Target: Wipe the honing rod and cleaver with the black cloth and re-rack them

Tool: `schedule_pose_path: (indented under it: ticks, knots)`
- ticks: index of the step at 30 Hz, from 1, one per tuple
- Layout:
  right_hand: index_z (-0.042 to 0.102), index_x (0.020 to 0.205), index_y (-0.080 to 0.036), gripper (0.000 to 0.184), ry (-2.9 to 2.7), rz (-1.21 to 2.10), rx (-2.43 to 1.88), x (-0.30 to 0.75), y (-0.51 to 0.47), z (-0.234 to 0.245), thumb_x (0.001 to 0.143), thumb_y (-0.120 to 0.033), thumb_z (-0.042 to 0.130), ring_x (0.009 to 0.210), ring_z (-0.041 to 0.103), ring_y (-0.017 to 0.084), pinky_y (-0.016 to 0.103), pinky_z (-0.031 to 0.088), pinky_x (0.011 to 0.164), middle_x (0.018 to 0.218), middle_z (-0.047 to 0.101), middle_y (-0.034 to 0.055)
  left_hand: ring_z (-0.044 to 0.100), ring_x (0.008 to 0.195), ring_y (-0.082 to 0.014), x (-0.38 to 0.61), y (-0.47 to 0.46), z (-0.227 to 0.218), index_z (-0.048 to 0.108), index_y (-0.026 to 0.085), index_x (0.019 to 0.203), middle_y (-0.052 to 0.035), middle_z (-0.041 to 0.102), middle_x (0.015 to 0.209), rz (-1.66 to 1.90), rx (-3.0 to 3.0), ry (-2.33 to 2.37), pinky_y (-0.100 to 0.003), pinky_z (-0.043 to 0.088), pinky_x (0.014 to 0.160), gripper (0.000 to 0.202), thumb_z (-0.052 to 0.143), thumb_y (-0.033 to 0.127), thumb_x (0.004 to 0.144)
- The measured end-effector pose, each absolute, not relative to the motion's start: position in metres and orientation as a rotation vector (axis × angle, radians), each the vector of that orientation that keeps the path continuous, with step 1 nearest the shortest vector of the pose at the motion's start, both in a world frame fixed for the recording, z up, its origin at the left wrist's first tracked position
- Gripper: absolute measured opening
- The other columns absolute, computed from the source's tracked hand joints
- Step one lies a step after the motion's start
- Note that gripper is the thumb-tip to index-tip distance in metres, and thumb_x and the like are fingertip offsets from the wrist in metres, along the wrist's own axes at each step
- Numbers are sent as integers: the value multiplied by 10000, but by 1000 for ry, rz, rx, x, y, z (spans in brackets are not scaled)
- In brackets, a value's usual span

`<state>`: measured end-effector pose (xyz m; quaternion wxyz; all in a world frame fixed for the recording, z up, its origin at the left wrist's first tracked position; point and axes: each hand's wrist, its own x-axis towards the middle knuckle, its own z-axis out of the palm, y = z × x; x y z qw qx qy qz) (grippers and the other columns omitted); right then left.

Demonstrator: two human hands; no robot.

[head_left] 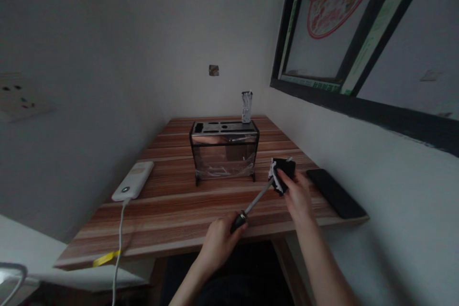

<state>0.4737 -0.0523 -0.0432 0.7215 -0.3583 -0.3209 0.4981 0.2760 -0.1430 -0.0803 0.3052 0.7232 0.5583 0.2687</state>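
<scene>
My left hand (218, 244) is closed round the black handle of a sharpening steel (256, 201), whose thin metal rod slants up to the right over the wooden table (172, 210). My right hand (297, 196) pinches a dark cloth with a white edge (282, 174) wrapped around the rod's far end. Behind them stands a clear knife block (224, 153) with a slotted dark top; it looks empty.
A white power bank (133, 180) with a cable (118, 248) lies at the table's left. A black phone (335, 192) lies at the right edge by the wall. A small wrapped cup (246, 106) stands at the back. A dark-framed window (358, 57) is on the right wall.
</scene>
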Motion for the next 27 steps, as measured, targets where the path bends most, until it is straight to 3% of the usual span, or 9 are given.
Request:
schedule_pose_path:
  ticks: [6, 12, 20, 27]
  knots:
    - [713, 734, -159, 267, -631, 986, -718, 486, -32, -31, 504, -233, 826, 506, 630, 121, 206, 491, 463, 641, 711, 4, 622, 728, -184, 275, -142, -82, 602, 199, 856, -22, 662, 758, 719, 1907, 1485, -214, 370, 629, 196, 468, 338, 889]
    - [705, 769, -164, 252, -596, 913, -642, 487, -21, -28, 546, -229, 802, 579, 650, 124, 235, 523, 549, 707, 717, 1, 625, 730, -189, 276, -143, -80, 620, 200, 871, -31, 670, 755, 701, 1901, 1506, -219, 379, 640, 215, 465, 349, 882]
    - [709, 777, -177, 298, -558, 1000, -666, 467, -31, -31, 519, -271, 825, 617, 648, 111, 223, 526, 597, 739, 721, -11, 613, 712, -185, 274, -143, -89, 596, 191, 850, -23, 651, 734, 732, 1886, 1495, -222, 362, 631, 222, 459, 362, 889]
    - [697, 764, -154, 318, -683, 1155, -836, 436, -64, -53, 541, -342, 823, 521, 605, 129, 219, 472, 467, 644, 692, 14, 611, 721, -181, 275, -141, -90, 610, 180, 890, -24, 668, 775, 799, 1838, 1478, -223, 364, 635, 226, 464, 352, 889]
